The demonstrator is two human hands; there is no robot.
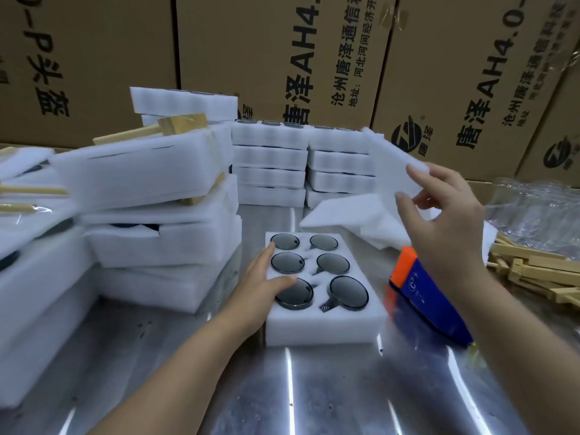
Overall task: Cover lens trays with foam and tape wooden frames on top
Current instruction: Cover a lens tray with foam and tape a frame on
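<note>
On the counter (282, 397) in front of me sits the lens tray (320, 328), six dark lenses uncovered. My left hand (263, 277) rests on its left edge, fingers straight. An orange and blue tool (420, 296) lies just to its right. My right hand (445, 221) pinches a foam sheet (392, 158), raised beyond the tray. Wooden frames (533, 271) are piled far right.

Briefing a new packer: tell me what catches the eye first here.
The open foam tray of six dark round lenses sits centre on the metal table, the left hand resting on it. The right hand holds a white foam sheet above right; cardboard boxes wall the back.
</note>
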